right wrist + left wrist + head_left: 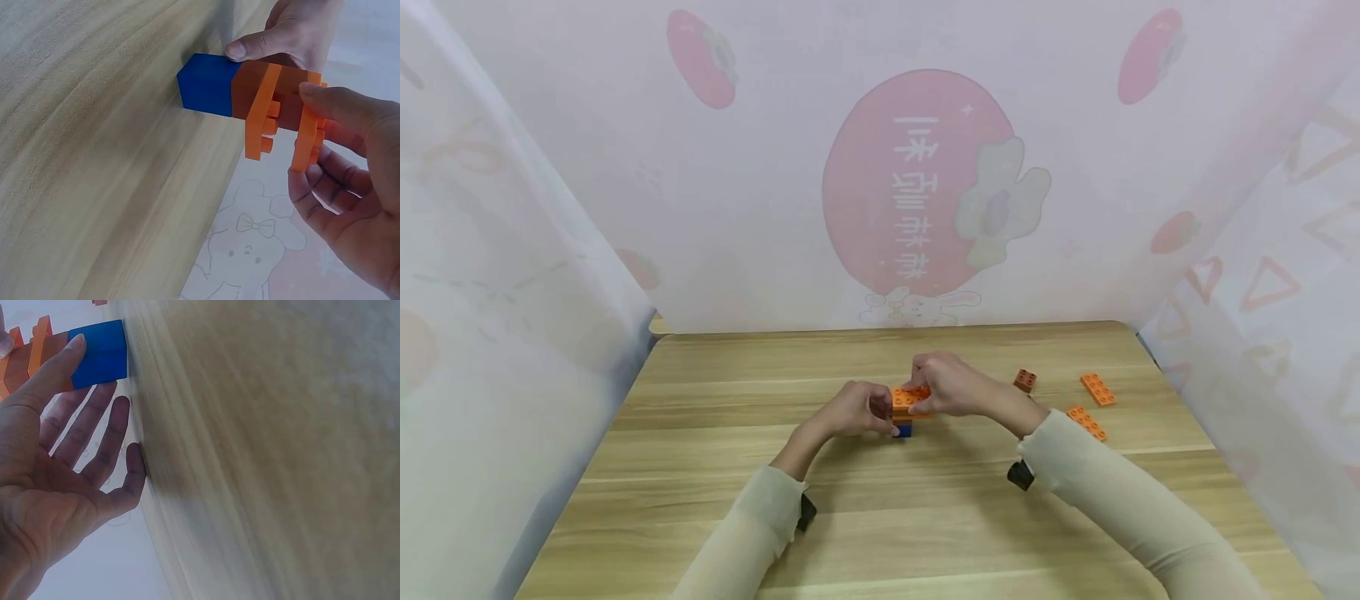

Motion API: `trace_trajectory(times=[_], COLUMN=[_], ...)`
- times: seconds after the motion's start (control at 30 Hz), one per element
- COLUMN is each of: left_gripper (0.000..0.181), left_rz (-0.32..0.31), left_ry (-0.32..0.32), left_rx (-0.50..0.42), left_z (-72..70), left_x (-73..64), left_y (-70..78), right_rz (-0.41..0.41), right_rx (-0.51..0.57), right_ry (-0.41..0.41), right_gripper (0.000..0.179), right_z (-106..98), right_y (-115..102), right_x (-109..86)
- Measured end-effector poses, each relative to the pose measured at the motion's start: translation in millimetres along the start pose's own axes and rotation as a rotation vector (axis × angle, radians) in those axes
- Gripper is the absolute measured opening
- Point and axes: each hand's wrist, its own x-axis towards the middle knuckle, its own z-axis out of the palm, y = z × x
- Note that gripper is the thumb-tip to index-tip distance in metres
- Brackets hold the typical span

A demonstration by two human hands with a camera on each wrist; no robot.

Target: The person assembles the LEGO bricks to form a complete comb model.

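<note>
Near the middle of the table stands a small tower of toy building bricks. Its base is a blue brick (209, 84); above come a brown brick (245, 81), an orange plate (257, 122), another brown brick (290, 94) and a top orange plate (304, 144). My left hand (853, 408) holds the tower low from the left, thumb on the blue brick near its seam with the brown one and fingers behind. From the right, my right hand (951, 383) pinches the top orange plate, thumb on its near side and fingertips at its far edge. Both orange plates overhang the tower.
To the right on the wooden table (715, 467) lie a loose brown brick (1025, 380) and two orange plates, one farther back (1098, 389) and one beside the right forearm (1086, 422). Printed white curtains (760, 208) surround the table at the back and sides.
</note>
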Motion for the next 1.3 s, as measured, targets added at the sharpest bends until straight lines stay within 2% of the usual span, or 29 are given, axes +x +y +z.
trace_trajectory(times=[0.23, 0.6, 0.8, 1.07, 1.3], left_gripper=[0.023, 0.023, 0.023, 0.025, 0.026], left_rz=[-0.007, -0.004, -0.018, -0.015, -0.006], left_ry=[0.002, 0.001, -0.003, -0.004, -0.001], left_rx=[0.003, -0.001, -0.001, 0.023, 0.030], left_z=[0.2, 0.2, 0.3, -0.5, -1.0], left_x=[-0.3, -0.8, 0.2, 2.1, 1.9], left_y=[0.6, 1.3, 2.2, 0.5, 0.0], right_rz=[0.049, 0.018, -0.021, -0.062, -0.073], right_rx=[0.024, 0.040, 0.010, -0.103, -0.015], right_ry=[-0.009, -0.004, 0.016, 0.011, -0.016], right_gripper=[0.038, 0.039, 0.038, 0.036, 0.046], right_z=[0, 1, 0, -1, -5], right_y=[-1, 0, 0, 5, 18], right_x=[0.4, -0.8, -2.1, -6.0, -13.8])
